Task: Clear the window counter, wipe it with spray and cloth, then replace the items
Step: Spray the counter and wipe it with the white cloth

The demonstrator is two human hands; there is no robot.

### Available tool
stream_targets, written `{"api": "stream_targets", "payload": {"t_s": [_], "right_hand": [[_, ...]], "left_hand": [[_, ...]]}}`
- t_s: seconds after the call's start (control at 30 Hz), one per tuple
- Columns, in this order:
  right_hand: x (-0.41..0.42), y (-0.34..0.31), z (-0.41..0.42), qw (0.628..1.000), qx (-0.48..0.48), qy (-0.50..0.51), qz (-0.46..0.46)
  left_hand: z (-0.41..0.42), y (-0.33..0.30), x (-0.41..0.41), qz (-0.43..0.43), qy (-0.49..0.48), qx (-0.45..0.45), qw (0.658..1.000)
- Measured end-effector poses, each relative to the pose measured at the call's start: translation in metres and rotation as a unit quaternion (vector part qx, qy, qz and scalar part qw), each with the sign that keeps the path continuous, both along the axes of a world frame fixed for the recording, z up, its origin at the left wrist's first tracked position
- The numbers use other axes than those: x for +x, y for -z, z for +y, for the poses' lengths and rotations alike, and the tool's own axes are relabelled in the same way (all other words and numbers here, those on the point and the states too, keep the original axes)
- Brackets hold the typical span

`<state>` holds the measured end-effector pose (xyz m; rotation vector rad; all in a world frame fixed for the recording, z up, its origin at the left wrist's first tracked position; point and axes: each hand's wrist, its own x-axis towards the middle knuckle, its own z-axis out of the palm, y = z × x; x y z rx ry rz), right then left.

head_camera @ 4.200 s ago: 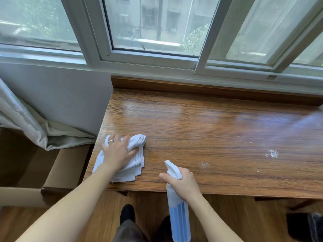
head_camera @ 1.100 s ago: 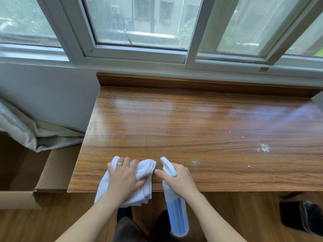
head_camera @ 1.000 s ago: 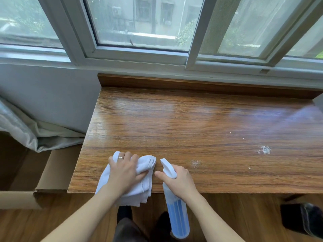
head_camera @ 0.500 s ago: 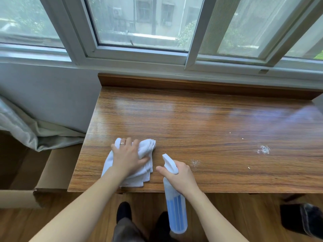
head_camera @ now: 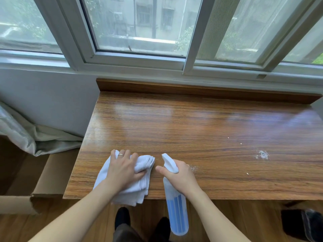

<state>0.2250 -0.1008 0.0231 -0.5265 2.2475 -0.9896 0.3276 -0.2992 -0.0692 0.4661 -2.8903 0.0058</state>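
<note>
Head view. The worktop fills the middle of the frame below the window; nothing stands on it, so the step in hand appears to be the wipe.

The left hand lies on the folded white cloth at lower centre-left, fingers curled over its upper fold and the thumb pinching the right edge. The lower end of the cloth overhangs the front edge of the worktop.

The right hand grips the spray bottle by its neck, just right of the cloth. The nozzle points toward the upper left; the body hangs below the front edge.

Foam spots and small crumbs lie at the right of the frame, well apart from the cloth; a fainter patch sits just beside the right hand.

To wipe well:
- Keep the cloth flat under the palm.
- Work in overlapping strokes along the grain, from left to right.
- Carry the strokes through the foam and crumbs.
- Hold the bottle clear of the cloth's path.
</note>
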Motion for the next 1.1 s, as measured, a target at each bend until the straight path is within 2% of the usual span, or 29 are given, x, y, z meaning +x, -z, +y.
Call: {"api": "stream_targets", "payload": {"t_s": [0.2, 0.37, 0.7, 0.83, 1.1], "right_hand": [[-0.005, -0.003, -0.003, 1.0, -0.01, 0.006, -0.005], [-0.009, -0.005, -0.004, 1.0, -0.013, 0.006, -0.016], [-0.022, -0.016, -0.008, 1.0, -0.014, -0.021, -0.011], [-0.025, -0.018, -0.011, 0.999, -0.026, -0.033, -0.016], [-0.037, -0.033, -0.036, 0.999, -0.021, -0.033, -0.019]], "left_hand": [[-0.026, -0.01, -0.049, -0.056, -0.063, 0.015, 0.996], [-0.014, -0.011, -0.046, -0.078, -0.109, 0.037, 0.99], [0.024, 0.002, 0.008, -0.03, -0.068, 0.011, 0.997], [0.016, 0.002, 0.0, -0.004, -0.061, 0.007, 0.998], [-0.023, -0.004, -0.035, -0.021, -0.055, 0.013, 0.998]]}}
